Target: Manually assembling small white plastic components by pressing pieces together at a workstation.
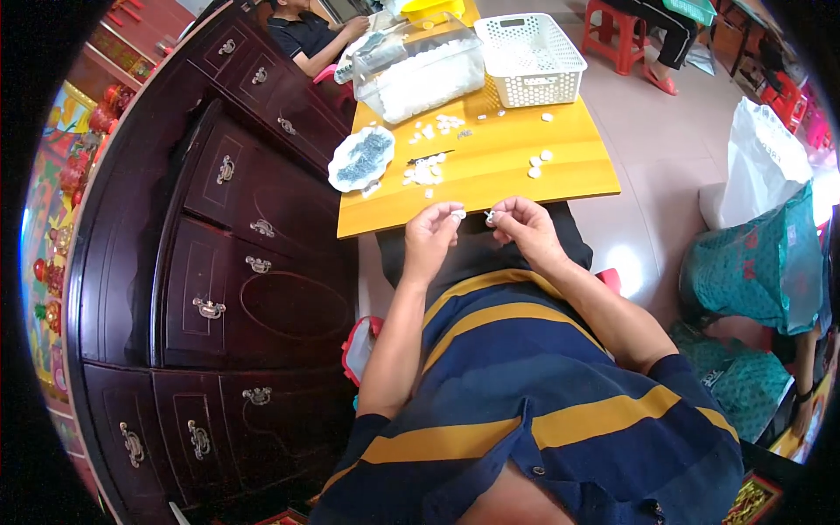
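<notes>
Just off the near edge of the yellow wooden table (503,184), my two hands are held close together with a small gap between them. My left hand (432,238) pinches a small white round piece (458,214) between thumb and forefinger. In my right hand (527,229) the fingertips are closed on a tiny light-and-dark piece (490,215), too small to name. Loose white pieces (423,172) lie in a cluster beyond my left hand, beside a thin black tool (426,159). Several more round white pieces (535,172) sit apart on the right.
A white scalloped dish (336,178) holds small dark parts at the table's left. Behind it are a clear plastic box (372,87) of white pieces and a white perforated basket (538,91). Dark drawers (210,262) line the left; green bags (752,271) stand right. Two people sit farther off.
</notes>
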Available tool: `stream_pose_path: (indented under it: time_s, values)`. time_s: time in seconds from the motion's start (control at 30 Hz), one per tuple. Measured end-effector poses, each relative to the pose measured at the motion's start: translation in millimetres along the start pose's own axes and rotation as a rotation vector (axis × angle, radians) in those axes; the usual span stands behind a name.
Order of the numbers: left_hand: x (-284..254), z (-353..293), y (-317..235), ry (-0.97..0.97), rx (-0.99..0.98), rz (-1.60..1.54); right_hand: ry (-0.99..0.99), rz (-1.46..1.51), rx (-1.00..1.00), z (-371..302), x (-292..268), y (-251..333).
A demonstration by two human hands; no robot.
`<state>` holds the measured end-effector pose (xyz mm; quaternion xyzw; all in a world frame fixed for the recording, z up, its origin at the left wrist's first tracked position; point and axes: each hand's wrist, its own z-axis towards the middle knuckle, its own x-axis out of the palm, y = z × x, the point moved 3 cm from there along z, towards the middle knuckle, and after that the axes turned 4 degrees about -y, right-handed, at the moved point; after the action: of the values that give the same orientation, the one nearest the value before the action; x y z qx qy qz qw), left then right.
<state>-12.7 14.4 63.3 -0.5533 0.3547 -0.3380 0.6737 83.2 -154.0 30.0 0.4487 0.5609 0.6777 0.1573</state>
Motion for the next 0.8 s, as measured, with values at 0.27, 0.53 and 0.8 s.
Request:
stream_pose_path:
  time_s: [0.27, 0.53, 0.8]
  values:
    - [11, 0, 10, 0.061, -0.063, -0.186, 0.005, -0.009, 0.013, -4, 3, 3]
    - [1, 1, 13, -0.023, -0.123, -0.301, 0.0, -0.034, 0.003, -7, 5, 8]
    - [6, 1, 4, -0.119, 0.067, -0.08, -0.002, -0.027, -0.009, -3, 0, -2]
